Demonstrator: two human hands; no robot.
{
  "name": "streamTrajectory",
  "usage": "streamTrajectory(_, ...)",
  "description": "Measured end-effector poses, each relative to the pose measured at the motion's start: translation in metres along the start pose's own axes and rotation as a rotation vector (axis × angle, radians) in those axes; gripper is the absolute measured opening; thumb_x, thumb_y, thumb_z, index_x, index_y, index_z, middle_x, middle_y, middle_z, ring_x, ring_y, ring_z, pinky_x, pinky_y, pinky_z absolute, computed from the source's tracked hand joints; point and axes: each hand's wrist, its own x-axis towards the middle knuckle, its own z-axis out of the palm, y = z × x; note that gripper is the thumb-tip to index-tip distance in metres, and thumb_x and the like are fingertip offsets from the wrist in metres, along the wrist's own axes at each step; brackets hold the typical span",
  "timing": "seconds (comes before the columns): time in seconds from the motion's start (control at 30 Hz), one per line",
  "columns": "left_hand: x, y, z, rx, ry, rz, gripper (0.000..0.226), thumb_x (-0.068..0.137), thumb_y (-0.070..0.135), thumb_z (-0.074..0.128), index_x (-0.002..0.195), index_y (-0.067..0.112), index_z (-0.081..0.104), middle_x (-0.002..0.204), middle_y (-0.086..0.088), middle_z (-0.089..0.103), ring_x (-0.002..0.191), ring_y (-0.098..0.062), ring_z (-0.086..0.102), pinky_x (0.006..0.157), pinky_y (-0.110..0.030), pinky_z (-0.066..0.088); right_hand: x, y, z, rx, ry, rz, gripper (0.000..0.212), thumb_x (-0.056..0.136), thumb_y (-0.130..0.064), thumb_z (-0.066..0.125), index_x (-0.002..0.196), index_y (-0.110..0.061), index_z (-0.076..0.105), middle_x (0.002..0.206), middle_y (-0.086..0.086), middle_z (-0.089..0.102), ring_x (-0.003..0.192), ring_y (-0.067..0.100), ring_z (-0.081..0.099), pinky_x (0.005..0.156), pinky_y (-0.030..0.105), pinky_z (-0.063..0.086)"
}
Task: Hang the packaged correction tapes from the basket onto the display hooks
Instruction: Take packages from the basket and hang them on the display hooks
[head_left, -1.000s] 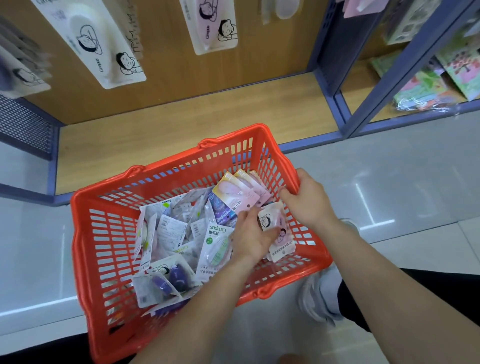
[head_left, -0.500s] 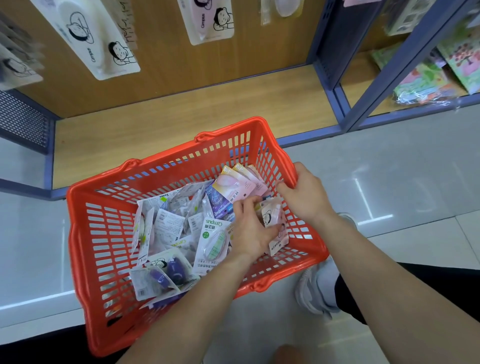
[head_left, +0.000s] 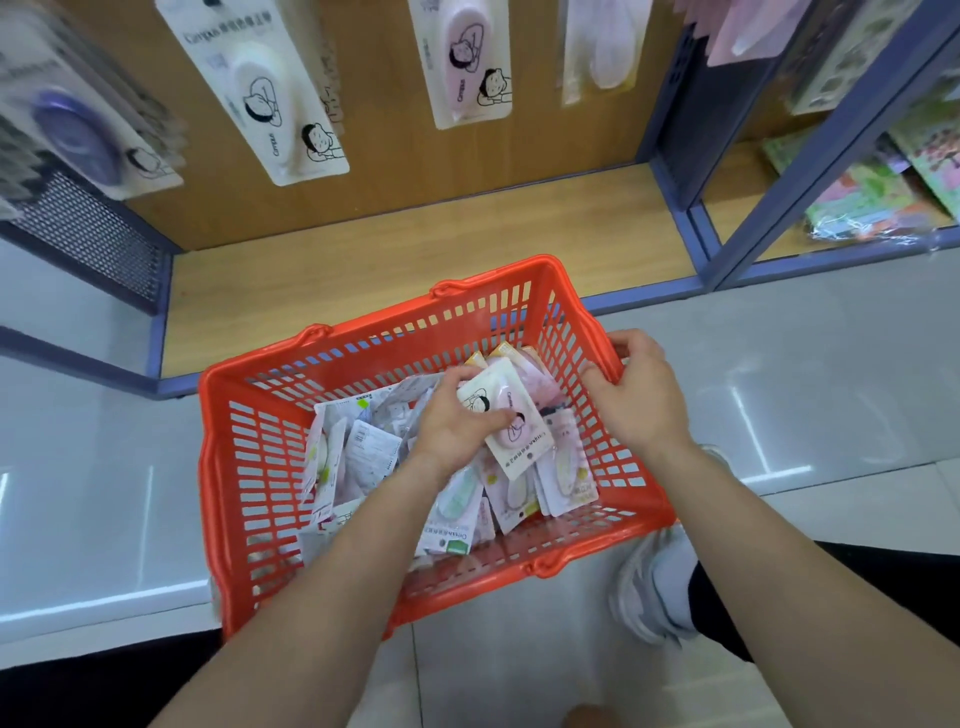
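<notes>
A red plastic basket (head_left: 244, 467) stands on the pale floor, holding several packaged correction tapes (head_left: 363, 452). My left hand (head_left: 457, 421) is inside it and grips a pink correction tape pack with a cartoon figure (head_left: 514, 415), lifted above the pile. My right hand (head_left: 636, 395) holds the basket's right rim with curled fingers. On the wooden back panel above hang more packs: a white one (head_left: 270, 88), a pink one (head_left: 467, 57) and a purple one (head_left: 78, 130). The hooks themselves are out of frame.
A low wooden shelf (head_left: 415, 223) with a blue edge lies just behind the basket. A blue frame post (head_left: 810, 171) divides it from a shelf of colourful packets (head_left: 872, 197) on the right. My shoe (head_left: 660, 587) is beside the basket's near right corner.
My left hand has taken hold of the pink pack and lifted it off the pile. My right hand slid along the rim. The view tipped up, showing more hanging packs.
</notes>
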Motion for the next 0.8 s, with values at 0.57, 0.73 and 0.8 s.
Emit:
streamTrajectory(0.57,-0.060,0.020,-0.096,-0.180,0.140,0.041,0.050,0.077,0.000,0.084,0.115,0.025,0.063,0.111,-0.008,0.074,0.094,-0.025,0.074,0.076,-0.034,0.062,-0.030,-0.087,0.039,0.402,-0.498,-0.034,0.082,0.057,-0.025,0.098,0.124,-0.032,0.052,0.119,0.004,0.061,0.097,0.014,0.067,0.082,0.044,0.061)
streamTrajectory(0.73,-0.061,0.009,-0.107,0.035,-0.093,-0.028,0.041,0.079,0.003,0.084,0.113,0.021,0.068,0.111,-0.006,0.075,0.085,-0.018,0.075,0.067,-0.026,0.060,-0.024,-0.079,0.058,0.414,-0.518,-0.071,0.088,0.063,-0.016,0.097,0.137,-0.028,0.051,0.114,-0.002,0.063,0.100,0.015,0.067,0.077,0.037,0.061)
streamTrajectory(0.8,-0.057,0.004,-0.106,0.099,-0.125,-0.026,0.027,0.083,0.005,0.081,0.102,0.022,0.072,0.100,-0.003,0.077,0.074,-0.008,0.073,0.062,-0.019,0.056,-0.019,-0.072,0.068,0.399,-0.535,-0.063,0.071,0.072,-0.018,0.093,0.132,-0.026,0.056,0.114,-0.006,0.064,0.104,0.012,0.066,0.080,0.031,0.058)
